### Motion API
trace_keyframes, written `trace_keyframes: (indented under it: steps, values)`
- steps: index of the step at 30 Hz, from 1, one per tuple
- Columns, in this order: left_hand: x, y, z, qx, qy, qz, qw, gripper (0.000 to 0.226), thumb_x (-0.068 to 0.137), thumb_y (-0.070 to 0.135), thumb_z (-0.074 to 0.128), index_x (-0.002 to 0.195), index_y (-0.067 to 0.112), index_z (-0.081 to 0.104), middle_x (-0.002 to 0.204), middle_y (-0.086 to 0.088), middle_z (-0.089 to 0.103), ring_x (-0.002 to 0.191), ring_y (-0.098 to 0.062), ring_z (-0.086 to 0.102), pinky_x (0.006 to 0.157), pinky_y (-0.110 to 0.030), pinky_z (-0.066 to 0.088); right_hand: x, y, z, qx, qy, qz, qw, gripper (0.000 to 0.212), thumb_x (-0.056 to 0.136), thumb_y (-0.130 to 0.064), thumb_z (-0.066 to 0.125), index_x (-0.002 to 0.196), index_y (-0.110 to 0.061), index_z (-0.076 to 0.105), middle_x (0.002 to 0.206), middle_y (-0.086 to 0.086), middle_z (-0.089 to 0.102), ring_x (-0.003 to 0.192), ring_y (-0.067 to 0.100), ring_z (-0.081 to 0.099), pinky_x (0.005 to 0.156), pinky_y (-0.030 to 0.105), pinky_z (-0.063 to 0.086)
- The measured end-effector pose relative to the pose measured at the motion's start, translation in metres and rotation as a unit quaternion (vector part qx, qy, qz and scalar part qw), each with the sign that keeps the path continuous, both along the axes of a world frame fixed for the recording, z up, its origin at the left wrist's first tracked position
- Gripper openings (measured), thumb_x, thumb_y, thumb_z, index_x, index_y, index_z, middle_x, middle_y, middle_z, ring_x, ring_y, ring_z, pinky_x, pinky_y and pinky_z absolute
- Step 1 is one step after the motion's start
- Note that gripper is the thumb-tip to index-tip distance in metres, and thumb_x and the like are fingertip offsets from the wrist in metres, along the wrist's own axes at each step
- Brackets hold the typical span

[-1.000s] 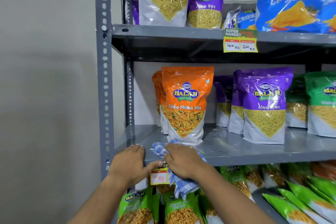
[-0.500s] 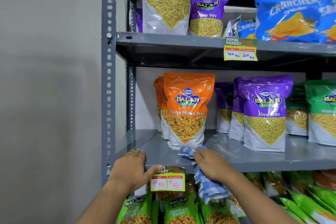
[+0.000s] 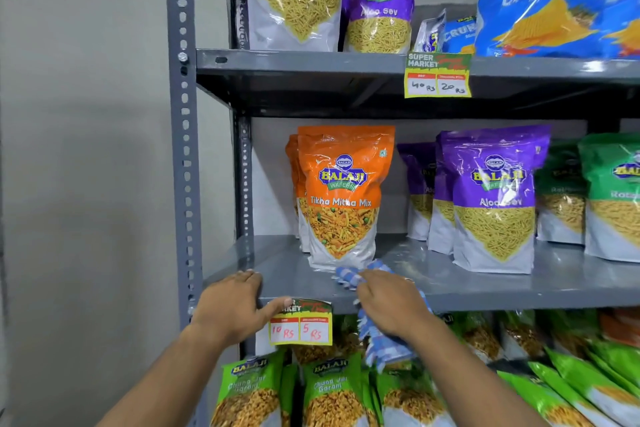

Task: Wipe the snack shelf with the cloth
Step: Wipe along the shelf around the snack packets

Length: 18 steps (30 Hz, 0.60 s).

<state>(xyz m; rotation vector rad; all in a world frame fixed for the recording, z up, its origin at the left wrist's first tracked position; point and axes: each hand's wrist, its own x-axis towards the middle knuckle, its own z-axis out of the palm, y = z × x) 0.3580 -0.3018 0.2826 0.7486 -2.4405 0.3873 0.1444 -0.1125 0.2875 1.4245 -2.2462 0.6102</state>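
The grey metal snack shelf runs across the middle of the view. A blue-and-white checked cloth lies on its front part just before an orange Tikha Mitha Mix bag, and its loose end hangs down over the shelf's front edge. My right hand lies on top of the cloth and grips it at the edge. To the left, my left hand holds the shelf's front edge, fingers on top and thumb on the front lip beside a yellow price tag.
Purple Aloo Sev bags and green bags stand further right on the same shelf. An upper shelf carries purple and blue bags. Green packets fill the level below. A perforated grey post and a plain wall bound the left side.
My right hand has slid the cloth to the right along the shelf's front, away from my left hand, uncovering the price tag. The left hand stays on the edge.
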Motion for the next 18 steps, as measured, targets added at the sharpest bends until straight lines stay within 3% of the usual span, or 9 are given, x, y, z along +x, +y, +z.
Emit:
trace_keyframes:
  steps: [3, 7, 10, 13, 18]
  values:
    - [-0.002, 0.005, 0.006, 0.033, 0.004, 0.003, 0.999, 0.086, 0.062, 0.100, 0.001, 0.077, 0.028, 0.044, 0.088, 0.007, 0.060, 0.081, -0.017, 0.059, 0.069, -0.034, 0.049, -0.021, 0.014, 0.006, 0.015, -0.021, -0.020, 0.999, 0.037, 0.095, -0.036, 0.027, 0.098, -0.015, 0.058, 0.109, 0.013, 0.066, 0.096, 0.032, 0.058, 0.073, 0.037, 0.040]
    - [-0.009, 0.009, 0.012, 0.057, -0.010, 0.025, 0.998, 0.097, 0.049, 0.108, 0.002, 0.074, 0.026, 0.049, 0.077, 0.008, 0.061, 0.073, -0.017, 0.061, 0.072, -0.036, 0.054, -0.021, 0.022, 0.019, 0.028, -0.055, 0.000, 0.998, 0.036, 0.096, -0.035, 0.028, 0.083, -0.013, 0.054, 0.102, 0.018, 0.064, 0.091, 0.033, 0.058, 0.067, 0.035, 0.037]
    - [-0.022, 0.012, 0.017, 0.059, -0.013, 0.024, 0.998, 0.101, 0.048, 0.109, 0.006, 0.071, 0.023, 0.054, 0.070, 0.006, 0.062, 0.068, -0.017, 0.060, 0.066, -0.033, 0.052, -0.004, 0.013, 0.022, -0.001, -0.042, 0.065, 0.997, 0.037, 0.097, -0.035, 0.029, 0.097, -0.011, 0.057, 0.110, 0.018, 0.063, 0.100, 0.036, 0.058, 0.076, 0.037, 0.044]
    - [-0.040, 0.019, 0.016, 0.055, -0.012, 0.004, 0.998, 0.104, 0.049, 0.109, 0.004, 0.069, 0.020, 0.055, 0.075, 0.002, 0.060, 0.071, -0.019, 0.058, 0.064, -0.034, 0.044, 0.018, -0.008, 0.016, 0.039, -0.015, 0.110, 0.993, 0.041, 0.097, -0.038, 0.027, 0.110, -0.011, 0.055, 0.118, 0.016, 0.060, 0.107, 0.036, 0.055, 0.085, 0.042, 0.044]
    - [-0.051, 0.024, 0.012, 0.041, -0.015, 0.014, 0.999, 0.096, 0.053, 0.107, 0.002, 0.078, 0.025, 0.045, 0.090, -0.001, 0.054, 0.090, -0.024, 0.057, 0.074, -0.038, 0.039, 0.006, -0.021, 0.017, 0.032, -0.026, 0.117, 0.992, 0.035, 0.096, -0.035, 0.028, 0.089, -0.013, 0.054, 0.104, 0.019, 0.063, 0.095, 0.035, 0.056, 0.071, 0.039, 0.038]
